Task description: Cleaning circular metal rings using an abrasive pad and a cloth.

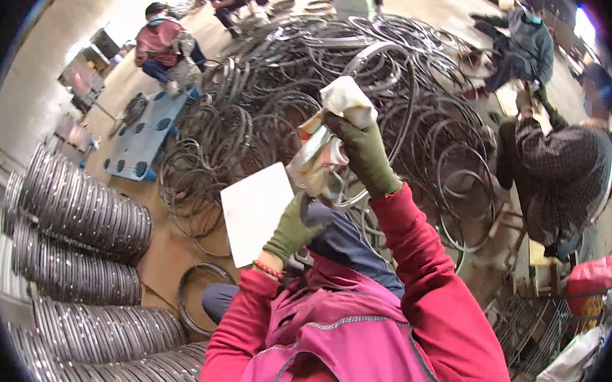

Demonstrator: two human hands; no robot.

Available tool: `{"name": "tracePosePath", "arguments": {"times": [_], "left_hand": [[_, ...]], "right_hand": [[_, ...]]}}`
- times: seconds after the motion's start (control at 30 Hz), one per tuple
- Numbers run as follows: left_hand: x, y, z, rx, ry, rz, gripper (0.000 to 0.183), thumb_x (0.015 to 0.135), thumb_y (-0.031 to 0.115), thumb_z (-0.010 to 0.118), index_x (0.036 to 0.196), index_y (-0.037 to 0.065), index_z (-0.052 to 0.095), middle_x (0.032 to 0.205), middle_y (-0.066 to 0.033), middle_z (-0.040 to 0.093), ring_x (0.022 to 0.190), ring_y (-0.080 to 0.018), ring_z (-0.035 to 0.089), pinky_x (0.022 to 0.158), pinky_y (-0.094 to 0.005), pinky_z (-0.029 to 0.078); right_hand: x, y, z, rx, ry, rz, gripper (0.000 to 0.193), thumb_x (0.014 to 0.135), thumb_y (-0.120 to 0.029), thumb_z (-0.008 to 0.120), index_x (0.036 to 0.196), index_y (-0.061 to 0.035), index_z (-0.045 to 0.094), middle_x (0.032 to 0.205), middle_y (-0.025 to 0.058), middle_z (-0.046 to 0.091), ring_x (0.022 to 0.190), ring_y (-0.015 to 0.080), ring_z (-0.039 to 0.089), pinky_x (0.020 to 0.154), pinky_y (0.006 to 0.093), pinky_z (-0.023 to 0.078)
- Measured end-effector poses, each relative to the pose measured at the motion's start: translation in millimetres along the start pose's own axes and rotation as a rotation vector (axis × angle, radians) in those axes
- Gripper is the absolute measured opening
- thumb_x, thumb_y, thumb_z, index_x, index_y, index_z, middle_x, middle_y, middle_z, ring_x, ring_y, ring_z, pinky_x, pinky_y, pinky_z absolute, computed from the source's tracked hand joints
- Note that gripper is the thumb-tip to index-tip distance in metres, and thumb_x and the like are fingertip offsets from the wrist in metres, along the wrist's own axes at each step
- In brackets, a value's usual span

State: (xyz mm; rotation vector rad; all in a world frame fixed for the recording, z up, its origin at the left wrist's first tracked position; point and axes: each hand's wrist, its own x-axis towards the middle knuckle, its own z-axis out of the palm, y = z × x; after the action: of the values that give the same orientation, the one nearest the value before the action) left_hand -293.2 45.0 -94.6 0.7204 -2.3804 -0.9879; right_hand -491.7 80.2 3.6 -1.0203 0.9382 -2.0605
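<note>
My right hand [368, 153], in an olive-green glove, is closed round a crumpled rag [350, 101], white at the top. More cloth [317, 157], multicoloured and wrinkled, hangs below those fingers. A large grey metal ring [408, 106] curves past the right hand, its lower part coming round under the cloth. Lower and to the left is my left hand [293, 232], also gloved, its thumb side toward my knee. Blur and overlap hide its fingertips, so its hold is unclear. A flat white panel [252, 205] shows right beside it.
A big heap of loose metal rings [271, 70] spreads ahead. Stacked rings [84, 205] stand in rows at left, with one ring [191, 296] on the floor. A blue pallet [141, 135] lies beyond. Several people sit around the heap; the nearest person [563, 165] is at right.
</note>
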Motion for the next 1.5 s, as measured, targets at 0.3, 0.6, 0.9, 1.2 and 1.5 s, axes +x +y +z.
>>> {"name": "tracePosePath", "arguments": {"times": [0.3,0.6,0.9,1.2,1.5], "left_hand": [[-57.4,-4.6,-71.7,-0.530,0.848,-0.110,0.033,0.083,0.003,0.062,0.115,0.004,0.056,0.104,0.0011,0.059,0.087,-0.0083,0.055,0.075,-0.0233,0.046],[-119.6,16.4,-136.8,-0.428,0.688,-0.275,0.028,0.084,0.011,0.062,0.110,0.000,0.062,0.102,-0.0048,0.064,0.092,-0.0135,0.058,0.081,-0.0276,0.045],[-127.1,-8.1,-129.9,-0.723,0.739,-0.229,0.037,0.092,0.038,0.048,0.110,0.008,0.060,0.068,0.0033,0.050,0.052,-0.0053,0.041,0.045,-0.0198,0.032],[-118.0,-14.0,-123.9,-0.995,0.685,-0.495,0.040,0.092,0.042,0.049,0.106,0.007,0.062,0.059,0.0031,0.047,0.047,-0.0057,0.039,0.044,-0.0205,0.033],[-102.8,7.3,-136.8,-0.994,0.647,-0.508,0.041,0.089,0.046,0.051,0.097,0.008,0.062,0.069,-0.0025,0.056,0.047,-0.0062,0.040,0.044,-0.0210,0.032]], "right_hand": [[5.0,-10.5,134.2,0.266,-0.320,-0.001,0.032,0.080,-0.008,0.068,0.110,-0.0004,0.059,0.101,0.0001,0.062,0.088,0.0087,0.057,0.077,0.0249,0.046],[7.6,76.1,96.5,-0.094,-0.467,0.225,0.021,0.079,-0.012,0.068,0.095,0.0009,0.065,0.082,-0.0023,0.063,0.070,0.0062,0.056,0.066,0.0242,0.045],[9.3,59.5,92.7,-0.065,-0.249,0.160,0.024,0.080,-0.006,0.067,0.103,0.0011,0.061,0.094,0.0022,0.065,0.082,0.0091,0.059,0.073,0.0240,0.047],[-20.1,31.3,67.2,0.000,-0.169,0.169,0.024,0.080,-0.004,0.066,0.103,0.0022,0.062,0.093,0.0033,0.065,0.078,0.0099,0.061,0.069,0.0234,0.048],[-15.3,-11.3,44.6,-0.405,-0.127,-0.160,0.040,0.082,-0.002,0.061,0.120,0.0004,0.050,0.108,0.0054,0.058,0.100,0.0145,0.055,0.090,0.0297,0.043]]}}
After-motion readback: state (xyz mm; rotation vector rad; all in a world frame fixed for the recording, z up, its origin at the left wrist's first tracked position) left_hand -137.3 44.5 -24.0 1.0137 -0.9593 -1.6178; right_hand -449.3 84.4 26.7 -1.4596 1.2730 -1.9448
